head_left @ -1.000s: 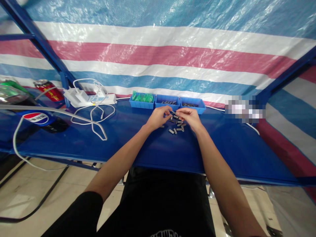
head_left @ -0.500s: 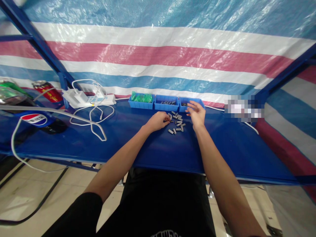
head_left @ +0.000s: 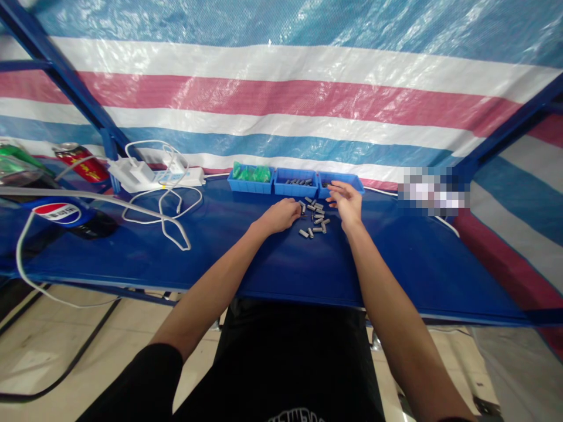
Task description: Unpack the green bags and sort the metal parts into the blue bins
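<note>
On the blue table, my left hand (head_left: pixel 282 215) is closed in a pinch at the left side of a loose group of short grey metal cylinders (head_left: pixel 317 221). A small thin metal piece shows at its fingertips, its kind too small to tell. My right hand (head_left: pixel 346 203) is raised at the front of the right blue bin (head_left: pixel 355 186), fingers apart and partly covering the bin; I see nothing held in them. Small dark metal pieces lie in the middle blue bin (head_left: pixel 296 190). Green plastic bags fill the left blue bin (head_left: pixel 250 186).
White cables and a power strip (head_left: pixel 191 176) with chargers occupy the table's left part. Beyond them lie a cola bottle (head_left: pixel 61 214) and a red can (head_left: pixel 81 162). A striped tarp (head_left: pixel 281 99) hangs behind the table. A blurred object (head_left: pixel 433 190) is at the right.
My right hand has shifted slightly left at the right bin. My left hand stays pinched beside the cylinders. The whole view has moved a little.
</note>
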`<move>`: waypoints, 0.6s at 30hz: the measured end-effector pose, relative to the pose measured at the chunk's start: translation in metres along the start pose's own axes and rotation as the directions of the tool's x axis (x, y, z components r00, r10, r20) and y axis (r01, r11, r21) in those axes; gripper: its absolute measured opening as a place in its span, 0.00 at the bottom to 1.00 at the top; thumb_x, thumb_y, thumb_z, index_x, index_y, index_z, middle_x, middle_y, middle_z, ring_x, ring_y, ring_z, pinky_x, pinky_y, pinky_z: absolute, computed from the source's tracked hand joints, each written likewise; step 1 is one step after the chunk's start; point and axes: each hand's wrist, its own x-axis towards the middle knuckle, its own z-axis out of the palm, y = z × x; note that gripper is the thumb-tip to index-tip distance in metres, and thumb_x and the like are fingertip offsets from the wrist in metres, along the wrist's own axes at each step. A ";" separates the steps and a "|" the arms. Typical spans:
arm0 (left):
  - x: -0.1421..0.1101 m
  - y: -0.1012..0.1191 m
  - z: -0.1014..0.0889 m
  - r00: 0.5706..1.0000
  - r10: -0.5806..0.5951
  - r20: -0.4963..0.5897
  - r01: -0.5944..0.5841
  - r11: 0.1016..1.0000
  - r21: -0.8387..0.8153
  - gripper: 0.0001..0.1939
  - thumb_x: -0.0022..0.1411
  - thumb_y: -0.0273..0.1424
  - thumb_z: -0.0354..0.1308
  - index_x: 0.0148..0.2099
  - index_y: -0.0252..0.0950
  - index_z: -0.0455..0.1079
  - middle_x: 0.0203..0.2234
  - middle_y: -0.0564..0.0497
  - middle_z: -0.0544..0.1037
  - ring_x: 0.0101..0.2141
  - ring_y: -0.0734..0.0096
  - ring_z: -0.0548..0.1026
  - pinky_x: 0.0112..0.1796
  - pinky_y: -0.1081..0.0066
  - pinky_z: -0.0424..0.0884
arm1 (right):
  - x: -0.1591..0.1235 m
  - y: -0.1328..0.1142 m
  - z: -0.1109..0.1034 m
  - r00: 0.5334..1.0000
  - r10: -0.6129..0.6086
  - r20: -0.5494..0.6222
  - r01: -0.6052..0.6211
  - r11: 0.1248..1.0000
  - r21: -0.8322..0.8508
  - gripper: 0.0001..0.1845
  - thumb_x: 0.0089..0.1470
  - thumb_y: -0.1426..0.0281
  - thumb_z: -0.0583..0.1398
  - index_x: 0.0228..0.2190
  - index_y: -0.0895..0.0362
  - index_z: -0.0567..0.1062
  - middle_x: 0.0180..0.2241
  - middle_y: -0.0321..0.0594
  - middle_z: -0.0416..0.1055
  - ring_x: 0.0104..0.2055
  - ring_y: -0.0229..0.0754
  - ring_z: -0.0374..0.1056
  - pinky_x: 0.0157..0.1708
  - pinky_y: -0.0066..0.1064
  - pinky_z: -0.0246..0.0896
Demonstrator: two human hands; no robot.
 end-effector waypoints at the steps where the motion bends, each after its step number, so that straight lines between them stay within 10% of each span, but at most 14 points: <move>1: 0.000 0.000 0.000 1.000 0.000 -0.010 0.000 1.000 -0.013 0.06 0.67 0.26 0.57 0.36 0.35 0.73 0.33 0.46 0.76 0.37 0.62 0.76 0.40 0.68 0.71 | -0.001 -0.001 0.001 1.000 0.005 0.003 -0.005 1.000 0.004 0.25 0.46 0.59 0.65 0.47 0.53 0.78 0.48 0.47 0.80 0.31 0.42 0.75 0.27 0.33 0.69; 18: 0.004 0.017 -0.018 0.910 -0.162 -0.382 -0.049 0.873 -0.485 0.11 0.60 0.27 0.66 0.45 0.35 0.74 0.30 0.51 0.82 0.32 0.69 0.80 0.38 0.71 0.75 | -0.016 -0.020 0.012 0.955 0.076 0.286 -0.078 0.997 -0.003 0.17 0.44 0.59 0.68 0.38 0.52 0.81 0.32 0.39 0.82 0.27 0.39 0.70 0.27 0.31 0.65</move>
